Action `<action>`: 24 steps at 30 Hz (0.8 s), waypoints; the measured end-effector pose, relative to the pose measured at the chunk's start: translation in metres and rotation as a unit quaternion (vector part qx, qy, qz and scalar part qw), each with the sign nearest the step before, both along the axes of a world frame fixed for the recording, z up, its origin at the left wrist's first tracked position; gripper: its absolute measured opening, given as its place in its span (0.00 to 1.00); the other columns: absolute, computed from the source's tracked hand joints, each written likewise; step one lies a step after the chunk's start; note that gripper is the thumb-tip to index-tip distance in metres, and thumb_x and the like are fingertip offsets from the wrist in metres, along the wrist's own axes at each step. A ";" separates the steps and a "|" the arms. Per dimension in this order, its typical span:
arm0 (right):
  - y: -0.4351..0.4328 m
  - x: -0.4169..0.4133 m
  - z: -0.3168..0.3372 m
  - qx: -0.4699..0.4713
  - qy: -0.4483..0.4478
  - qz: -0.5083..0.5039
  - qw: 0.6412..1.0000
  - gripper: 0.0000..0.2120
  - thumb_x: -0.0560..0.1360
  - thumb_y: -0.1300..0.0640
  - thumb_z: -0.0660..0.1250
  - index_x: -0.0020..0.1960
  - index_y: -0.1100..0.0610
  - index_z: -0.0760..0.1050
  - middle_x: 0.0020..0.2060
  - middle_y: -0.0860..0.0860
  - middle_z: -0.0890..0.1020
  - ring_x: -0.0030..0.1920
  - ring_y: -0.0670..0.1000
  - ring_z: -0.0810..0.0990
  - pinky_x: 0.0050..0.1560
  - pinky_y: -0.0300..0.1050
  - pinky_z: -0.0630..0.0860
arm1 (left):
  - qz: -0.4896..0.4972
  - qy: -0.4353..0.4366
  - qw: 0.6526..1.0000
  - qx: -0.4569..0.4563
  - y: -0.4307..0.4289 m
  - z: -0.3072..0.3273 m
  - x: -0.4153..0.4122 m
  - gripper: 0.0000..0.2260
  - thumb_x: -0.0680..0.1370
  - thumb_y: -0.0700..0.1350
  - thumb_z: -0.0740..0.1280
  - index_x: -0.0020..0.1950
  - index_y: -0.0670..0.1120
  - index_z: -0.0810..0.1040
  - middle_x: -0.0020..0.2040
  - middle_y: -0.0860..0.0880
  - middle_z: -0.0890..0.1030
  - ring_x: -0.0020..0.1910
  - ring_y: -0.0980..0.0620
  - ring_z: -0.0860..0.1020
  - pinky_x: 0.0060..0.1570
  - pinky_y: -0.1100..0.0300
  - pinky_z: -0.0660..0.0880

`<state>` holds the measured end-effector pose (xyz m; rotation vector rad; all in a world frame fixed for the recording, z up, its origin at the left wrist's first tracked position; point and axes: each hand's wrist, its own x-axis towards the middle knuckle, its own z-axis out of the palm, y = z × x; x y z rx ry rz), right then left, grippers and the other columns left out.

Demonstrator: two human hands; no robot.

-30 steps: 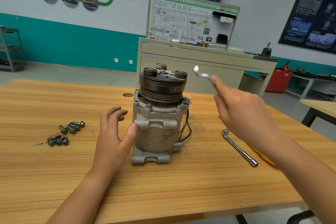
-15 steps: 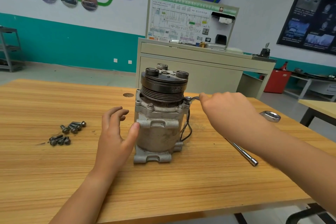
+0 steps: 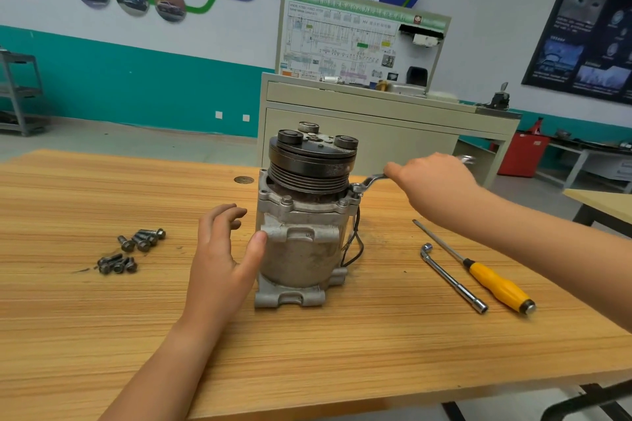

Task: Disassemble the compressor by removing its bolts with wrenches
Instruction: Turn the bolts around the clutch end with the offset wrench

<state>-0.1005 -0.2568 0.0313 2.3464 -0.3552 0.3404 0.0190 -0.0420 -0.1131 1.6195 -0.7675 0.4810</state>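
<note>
The grey metal compressor (image 3: 301,249) stands upright on the wooden table (image 3: 102,335), its black pulley on top. My right hand (image 3: 434,184) grips a silver wrench (image 3: 371,180) whose ring end sits on a bolt (image 3: 357,189) at the compressor's upper right flange. The wrench's far end pokes out behind my hand. My left hand (image 3: 222,249) has its thumb pressed against the compressor's left side, fingers loosely spread and curved. Two more bolts (image 3: 286,199) show on the front of the flange.
Several removed bolts (image 3: 131,249) lie in two small heaps left of the compressor. An L-shaped socket wrench (image 3: 451,278) and a yellow-handled screwdriver (image 3: 492,280) lie to the right. A cabinet with a diagram board (image 3: 359,41) stands behind the table.
My right hand brought the wrench down from the air onto the upper right flange bolt, then swung its handle away toward the back. The left hand stayed against the compressor.
</note>
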 end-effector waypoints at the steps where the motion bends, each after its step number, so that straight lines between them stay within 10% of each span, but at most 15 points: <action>1: -0.007 0.006 -0.003 0.012 -0.001 0.025 1.000 0.15 0.76 0.67 0.59 0.61 0.56 0.67 0.36 0.49 0.77 0.38 0.52 0.77 0.47 0.45 0.73 | -0.002 0.000 1.000 0.002 0.000 0.000 0.000 0.24 0.70 0.62 0.57 0.60 0.50 0.71 0.60 0.56 0.68 0.53 0.63 0.72 0.46 0.82 0.63; 3: -0.017 0.020 -0.009 0.010 -0.026 0.096 0.995 0.14 0.74 0.70 0.61 0.58 0.59 0.72 0.46 0.53 0.82 0.48 0.54 0.80 0.66 0.53 0.63 | -0.005 0.000 1.000 0.003 -0.001 -0.002 0.001 0.23 0.70 0.62 0.57 0.60 0.51 0.70 0.60 0.56 0.68 0.53 0.68 0.71 0.46 0.82 0.63; 7: -0.016 0.047 -0.019 0.027 -0.133 0.240 0.961 0.14 0.61 0.77 0.71 0.43 0.65 0.80 0.37 0.59 0.84 0.38 0.56 0.84 0.55 0.63 0.72 | -0.008 0.013 1.000 0.000 -0.001 -0.006 0.004 0.25 0.70 0.63 0.56 0.61 0.50 0.71 0.60 0.56 0.68 0.54 0.69 0.71 0.46 0.79 0.64; 11: -0.014 0.051 -0.020 0.132 -0.150 0.219 0.955 0.14 0.73 0.71 0.62 0.56 0.63 0.78 0.45 0.60 0.83 0.46 0.58 0.82 0.65 0.55 0.64 | -0.013 0.011 1.000 0.005 -0.001 -0.007 0.004 0.24 0.70 0.63 0.55 0.61 0.52 0.70 0.59 0.55 0.69 0.53 0.71 0.70 0.46 0.81 0.63; 16: -0.012 0.011 -0.018 0.267 -0.279 0.181 0.904 0.14 0.80 0.58 0.57 0.63 0.62 0.69 0.33 0.52 0.76 0.32 0.52 0.74 0.31 0.43 0.65 | -0.017 -0.001 1.000 0.006 -0.001 -0.006 0.004 0.23 0.71 0.62 0.56 0.61 0.51 0.69 0.59 0.53 0.70 0.53 0.72 0.70 0.47 0.82 0.62; 24: 0.004 -0.037 -0.018 0.242 -0.070 0.066 0.965 0.13 0.80 0.54 0.54 0.64 0.51 0.67 0.37 0.52 0.77 0.37 0.52 0.76 0.38 0.49 0.76 | -0.018 -0.004 1.000 0.006 -0.001 -0.006 0.004 0.26 0.71 0.62 0.55 0.63 0.47 0.71 0.59 0.54 0.69 0.54 0.71 0.70 0.47 0.81 0.63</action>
